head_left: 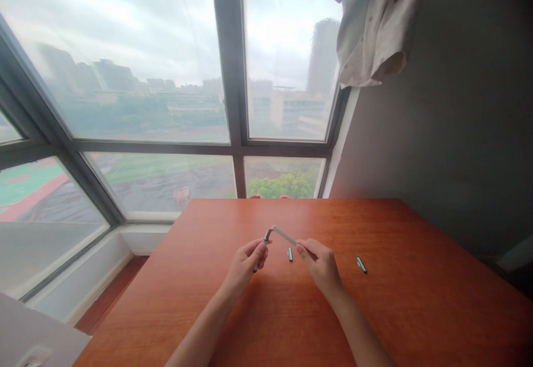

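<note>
My left hand pinches a slim grey pen-like piece, its dark upper end rising out of the fingers and its lower end showing below them. My right hand is closed on a thin whitish tube that slants up to the left. The tube's far end meets or nearly meets the top of the grey piece; whether they touch I cannot tell. Between the hands, a short teal-and-black piece like a pen cap lies on the table. A similar teal-and-black piece lies right of my right hand.
The reddish-brown wooden table spreads under both arms, its far edge near the window frame. A grey wall stands on the right. Pale cloth hangs at the upper right. A white ledge runs along the left.
</note>
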Available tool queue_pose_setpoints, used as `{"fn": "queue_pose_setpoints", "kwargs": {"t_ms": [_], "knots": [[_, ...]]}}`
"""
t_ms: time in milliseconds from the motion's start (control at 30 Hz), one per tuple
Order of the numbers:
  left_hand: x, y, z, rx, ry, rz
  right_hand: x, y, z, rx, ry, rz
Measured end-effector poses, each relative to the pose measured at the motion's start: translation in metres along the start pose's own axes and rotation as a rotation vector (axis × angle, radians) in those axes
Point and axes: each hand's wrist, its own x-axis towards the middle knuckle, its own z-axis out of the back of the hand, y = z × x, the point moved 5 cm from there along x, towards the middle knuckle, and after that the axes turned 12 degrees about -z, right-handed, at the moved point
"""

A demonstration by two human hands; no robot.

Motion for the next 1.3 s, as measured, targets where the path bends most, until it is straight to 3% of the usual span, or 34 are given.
{"fn": "queue_pose_setpoints", "kwargs": {"t_ms": [367,733,900,1167,1300], "knots": [[0.002,0.0,0.005,0.045,-0.03,-0.033,0.001,0.0,0.002,0.037,-0.036,-0.072],[0.001,-0.007,0.008,0.149,-0.091,-0.104,-0.003,-0.007,-0.015,0.227,0.147,-0.224],[0.001,-0.008,0.011,0.167,-0.109,-0.098,-0.003,-0.005,-0.012,0.239,0.138,-0.211],[0.001,0.0,0.012,0.167,-0.048,-0.072,0.0,0.005,-0.006,0.078,0.038,-0.065],[0.001,-0.002,0.009,0.172,-0.035,-0.066,0.001,0.002,-0.003,0.08,0.0,-0.094]]}}
